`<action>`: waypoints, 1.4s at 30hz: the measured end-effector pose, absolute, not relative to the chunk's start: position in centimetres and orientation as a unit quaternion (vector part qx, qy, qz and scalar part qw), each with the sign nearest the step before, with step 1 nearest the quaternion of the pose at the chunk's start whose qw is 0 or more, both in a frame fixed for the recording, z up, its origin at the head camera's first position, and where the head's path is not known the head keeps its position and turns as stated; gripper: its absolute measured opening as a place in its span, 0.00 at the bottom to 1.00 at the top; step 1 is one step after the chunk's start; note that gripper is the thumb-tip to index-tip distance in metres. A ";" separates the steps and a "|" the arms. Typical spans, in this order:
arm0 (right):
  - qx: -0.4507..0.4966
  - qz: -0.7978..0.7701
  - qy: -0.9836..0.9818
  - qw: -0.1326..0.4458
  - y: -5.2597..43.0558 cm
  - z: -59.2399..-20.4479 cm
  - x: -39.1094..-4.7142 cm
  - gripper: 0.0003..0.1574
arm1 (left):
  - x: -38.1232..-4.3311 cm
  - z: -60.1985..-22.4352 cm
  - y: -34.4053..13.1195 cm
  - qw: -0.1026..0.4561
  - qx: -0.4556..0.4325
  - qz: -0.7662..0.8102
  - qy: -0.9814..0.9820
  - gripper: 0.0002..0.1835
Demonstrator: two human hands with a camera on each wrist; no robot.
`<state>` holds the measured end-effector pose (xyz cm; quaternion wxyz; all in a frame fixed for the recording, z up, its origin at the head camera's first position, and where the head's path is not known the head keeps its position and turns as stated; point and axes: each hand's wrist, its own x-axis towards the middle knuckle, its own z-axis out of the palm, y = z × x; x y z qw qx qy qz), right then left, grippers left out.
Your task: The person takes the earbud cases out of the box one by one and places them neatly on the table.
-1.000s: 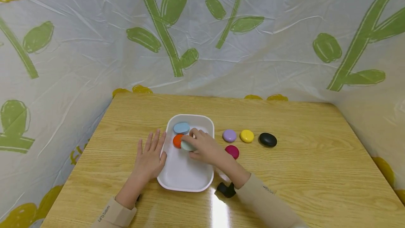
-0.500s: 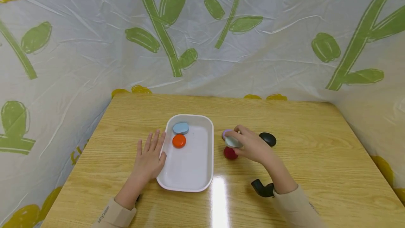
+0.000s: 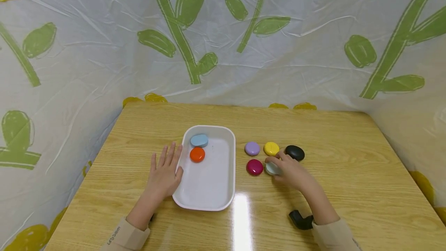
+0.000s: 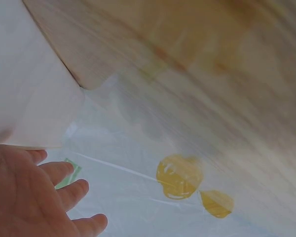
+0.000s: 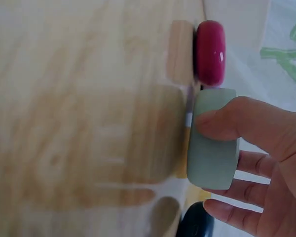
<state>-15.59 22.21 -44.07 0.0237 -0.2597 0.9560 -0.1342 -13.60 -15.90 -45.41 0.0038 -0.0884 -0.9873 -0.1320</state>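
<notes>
Head view: right hand (image 3: pixel 290 171) pinches pale-green pebble-shaped block (image 3: pixel 272 169), crimson disc (image 3: pixel 254 167) at its nine o'clock; left hand (image 3: pixel 165 177), fingers straight, touches white tray (image 3: pixel 209 189) at three o'clock.

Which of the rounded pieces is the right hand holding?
The pale green piece, beside the crimson piece. Only it is pinched by the right hand, and no other piece shares its colour.
</notes>
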 end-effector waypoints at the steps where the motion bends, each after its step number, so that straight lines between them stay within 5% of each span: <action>1: -0.258 -0.135 0.956 0.026 22.3 -44.2 -15.6 0.28 | -13.6 -45.4 -15.9 0.002 -0.089 -0.131 -0.987 0.32; 23: -0.261 -0.130 0.957 0.012 21.9 -43.7 -15.6 0.36 | -13.7 -45.3 -15.9 -0.006 -0.090 -0.131 -0.987 0.32; 34: -0.336 -0.136 0.931 -0.038 14.4 -40.5 -17.8 0.32 | -13.6 -45.2 -15.9 -0.003 -0.088 -0.138 -0.987 0.32; 42: -0.401 -0.080 0.912 -0.021 8.3 -40.8 -19.2 0.31 | -13.5 -45.2 -15.9 -0.007 -0.087 -0.136 -0.987 0.32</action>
